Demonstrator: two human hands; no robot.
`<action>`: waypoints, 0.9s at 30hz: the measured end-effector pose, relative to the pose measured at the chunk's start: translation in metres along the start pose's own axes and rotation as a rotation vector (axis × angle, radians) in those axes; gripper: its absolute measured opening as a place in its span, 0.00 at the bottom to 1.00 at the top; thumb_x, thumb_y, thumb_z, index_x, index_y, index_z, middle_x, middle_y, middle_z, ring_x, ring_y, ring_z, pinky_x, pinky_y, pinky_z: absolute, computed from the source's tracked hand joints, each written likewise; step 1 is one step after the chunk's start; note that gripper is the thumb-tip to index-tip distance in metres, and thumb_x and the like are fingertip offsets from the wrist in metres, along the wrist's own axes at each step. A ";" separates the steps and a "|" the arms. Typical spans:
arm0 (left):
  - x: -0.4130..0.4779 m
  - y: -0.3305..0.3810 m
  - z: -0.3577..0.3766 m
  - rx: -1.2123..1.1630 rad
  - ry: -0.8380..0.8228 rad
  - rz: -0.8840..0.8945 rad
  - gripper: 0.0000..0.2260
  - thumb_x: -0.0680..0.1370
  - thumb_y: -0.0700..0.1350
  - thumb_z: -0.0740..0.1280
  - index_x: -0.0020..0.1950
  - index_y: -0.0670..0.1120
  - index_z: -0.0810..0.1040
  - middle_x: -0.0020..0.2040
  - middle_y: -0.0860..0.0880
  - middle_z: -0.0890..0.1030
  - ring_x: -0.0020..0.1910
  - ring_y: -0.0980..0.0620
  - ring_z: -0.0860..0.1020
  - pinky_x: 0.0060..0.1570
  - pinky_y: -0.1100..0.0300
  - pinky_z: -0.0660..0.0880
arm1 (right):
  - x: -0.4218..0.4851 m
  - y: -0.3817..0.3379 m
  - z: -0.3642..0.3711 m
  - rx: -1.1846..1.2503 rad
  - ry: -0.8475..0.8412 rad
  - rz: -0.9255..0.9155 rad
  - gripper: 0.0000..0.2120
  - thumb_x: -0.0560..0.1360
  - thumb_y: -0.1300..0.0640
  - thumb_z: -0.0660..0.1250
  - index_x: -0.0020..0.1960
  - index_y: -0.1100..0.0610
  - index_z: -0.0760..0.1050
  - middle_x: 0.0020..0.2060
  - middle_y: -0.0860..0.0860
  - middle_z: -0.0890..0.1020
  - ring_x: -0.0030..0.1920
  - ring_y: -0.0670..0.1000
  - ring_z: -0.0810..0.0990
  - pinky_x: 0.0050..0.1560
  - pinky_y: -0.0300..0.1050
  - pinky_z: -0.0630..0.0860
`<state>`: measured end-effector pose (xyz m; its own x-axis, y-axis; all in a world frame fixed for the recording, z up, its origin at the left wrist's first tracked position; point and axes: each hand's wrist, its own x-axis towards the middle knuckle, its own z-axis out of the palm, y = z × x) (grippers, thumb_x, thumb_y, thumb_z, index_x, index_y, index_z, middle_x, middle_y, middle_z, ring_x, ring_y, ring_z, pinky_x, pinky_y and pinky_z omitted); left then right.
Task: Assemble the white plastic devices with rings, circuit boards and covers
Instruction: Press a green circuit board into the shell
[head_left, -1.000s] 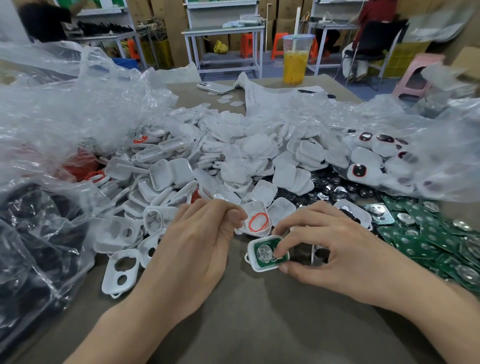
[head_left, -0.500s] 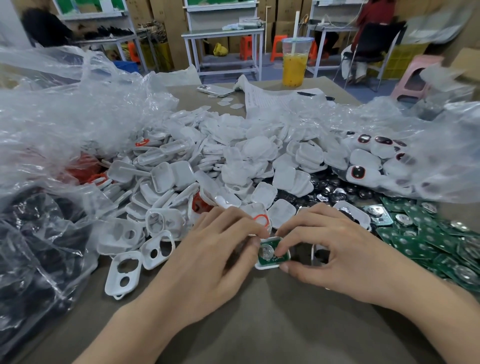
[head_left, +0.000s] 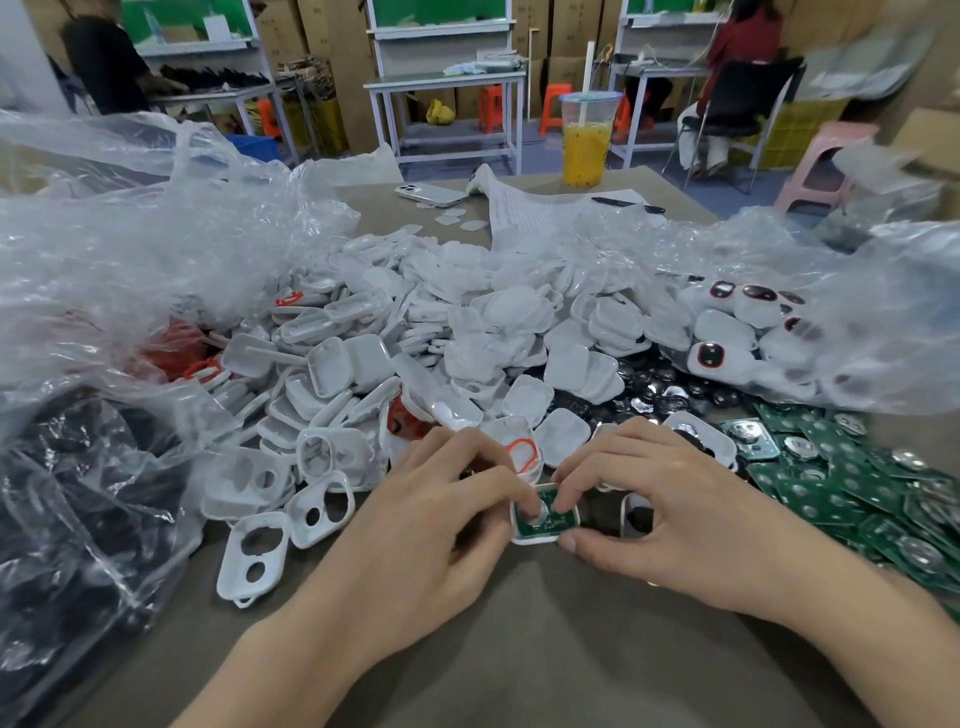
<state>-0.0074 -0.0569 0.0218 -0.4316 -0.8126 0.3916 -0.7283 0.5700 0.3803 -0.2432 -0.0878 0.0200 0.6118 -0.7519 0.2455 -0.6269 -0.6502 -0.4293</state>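
**Assembly station, contents near to far**

Grey-brown tabletop (head_left: 519, 649). The left hand (head_left: 431, 525) and right hand (head_left: 675, 509), fingers curled, both gripped one white shell (head_left: 535, 540) by its edges. Their fingertips pressed the green circuit board (head_left: 551, 525) seated inside. The shell lay on the tabletop just before the heap.

- Left: two-hole white frames (head_left: 254, 556).
- Right: loose green boards (head_left: 883, 499).
- Behind: orange ring (head_left: 522, 449); heap of white covers (head_left: 467, 332); finished devices (head_left: 722, 358) under clear plastic.
- Far: printed sheet (head_left: 535, 213), text too small to read; pen (head_left: 628, 203); phone (head_left: 431, 194); cup of orange drink (head_left: 587, 140).
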 end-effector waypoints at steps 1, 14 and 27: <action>0.000 0.000 0.000 -0.001 -0.002 -0.003 0.11 0.78 0.46 0.61 0.50 0.57 0.83 0.52 0.59 0.76 0.53 0.58 0.73 0.53 0.65 0.69 | 0.000 0.001 0.000 0.000 -0.001 0.002 0.11 0.72 0.35 0.66 0.50 0.39 0.78 0.52 0.32 0.78 0.62 0.40 0.71 0.64 0.32 0.62; -0.001 -0.004 0.001 0.007 0.052 0.013 0.10 0.80 0.38 0.67 0.54 0.52 0.82 0.51 0.57 0.78 0.50 0.54 0.76 0.50 0.59 0.72 | -0.002 0.002 0.003 -0.014 0.030 0.013 0.12 0.74 0.32 0.64 0.52 0.37 0.76 0.53 0.32 0.78 0.63 0.42 0.72 0.63 0.35 0.66; -0.001 -0.004 -0.002 -0.054 0.142 -0.099 0.12 0.79 0.35 0.65 0.54 0.51 0.82 0.50 0.58 0.78 0.53 0.56 0.75 0.52 0.65 0.70 | -0.006 0.014 -0.007 -0.143 0.566 0.334 0.10 0.79 0.56 0.64 0.58 0.48 0.80 0.52 0.39 0.79 0.56 0.47 0.73 0.62 0.45 0.67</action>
<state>-0.0030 -0.0581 0.0213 -0.2769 -0.8419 0.4632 -0.7324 0.4970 0.4655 -0.2588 -0.0930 0.0191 0.0513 -0.8311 0.5538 -0.8199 -0.3517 -0.4518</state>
